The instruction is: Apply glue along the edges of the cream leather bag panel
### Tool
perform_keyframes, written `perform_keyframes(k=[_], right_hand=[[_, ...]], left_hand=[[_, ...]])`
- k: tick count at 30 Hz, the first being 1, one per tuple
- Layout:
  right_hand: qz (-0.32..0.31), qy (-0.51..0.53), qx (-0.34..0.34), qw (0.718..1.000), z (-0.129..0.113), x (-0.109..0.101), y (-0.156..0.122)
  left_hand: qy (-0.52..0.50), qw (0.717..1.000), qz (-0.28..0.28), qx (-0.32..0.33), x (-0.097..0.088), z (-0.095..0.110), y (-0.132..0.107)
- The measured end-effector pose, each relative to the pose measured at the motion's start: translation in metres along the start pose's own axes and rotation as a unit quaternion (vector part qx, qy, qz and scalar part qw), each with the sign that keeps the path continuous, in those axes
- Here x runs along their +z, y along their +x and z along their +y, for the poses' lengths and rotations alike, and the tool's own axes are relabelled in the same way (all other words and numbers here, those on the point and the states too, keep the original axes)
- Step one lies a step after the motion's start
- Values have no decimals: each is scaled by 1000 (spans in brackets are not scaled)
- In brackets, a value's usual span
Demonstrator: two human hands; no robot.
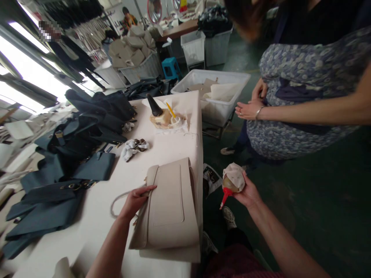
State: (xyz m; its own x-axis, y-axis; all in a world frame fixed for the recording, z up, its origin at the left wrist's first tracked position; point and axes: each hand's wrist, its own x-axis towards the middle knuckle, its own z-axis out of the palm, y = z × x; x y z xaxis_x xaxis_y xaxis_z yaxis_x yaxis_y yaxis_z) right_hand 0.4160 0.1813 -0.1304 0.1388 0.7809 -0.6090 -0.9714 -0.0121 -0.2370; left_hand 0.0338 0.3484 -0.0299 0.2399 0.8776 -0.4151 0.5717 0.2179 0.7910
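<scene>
Cream handbag [169, 204], where is it?

It lies flat on the white table [176, 150], right by the near edge. I can see it well from here.

And the left hand [136, 201]?

My left hand is open. It rests on the side of the bag, with the fingers lying flat. A thin pale cord [115, 204] curves on the table just beside it.

What about the right hand [246, 195]?

My right hand is closed around a round squeeze bulb [233, 179], held up over the floor. A cloth covers part of the bulb, and it has a red tip [224, 197].

What else is on the table?

Dark blue bags [58, 166] lie in a heap on the left. Two small white crumpled bits of cloth [131, 150] sit near them. Farther up, I see a black cone [154, 105] on a tan lump, with a yellow stick [171, 110] beside it.

Is anyone close?

Yes, a person in a flowered dress [301, 96] stands across from me, with both hands together at the waist. Beside the table, there is a white plastic bin [214, 98] with pale pieces in it.
</scene>
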Motion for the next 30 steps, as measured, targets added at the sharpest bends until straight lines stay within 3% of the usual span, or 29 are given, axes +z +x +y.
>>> perform_keyframes(k=[3,7,12,22,30], right_hand=[[-5,-15,21,1000,6,1,7],[-21,-23,-8,999,9,4,23],[-63,-7,32,997,14,17,33],[-85,-29,-140,986,26,44,66],[-57,-35,-168,983,43,54,97]], left_hand=[[8,1000,0,-3,4,0,3],[33,999,5,-4,10,3,6],[19,999,21,-17,7,5,7],[41,998,18,-44,2,13,21],[33,998,16,-60,4,17,28]])
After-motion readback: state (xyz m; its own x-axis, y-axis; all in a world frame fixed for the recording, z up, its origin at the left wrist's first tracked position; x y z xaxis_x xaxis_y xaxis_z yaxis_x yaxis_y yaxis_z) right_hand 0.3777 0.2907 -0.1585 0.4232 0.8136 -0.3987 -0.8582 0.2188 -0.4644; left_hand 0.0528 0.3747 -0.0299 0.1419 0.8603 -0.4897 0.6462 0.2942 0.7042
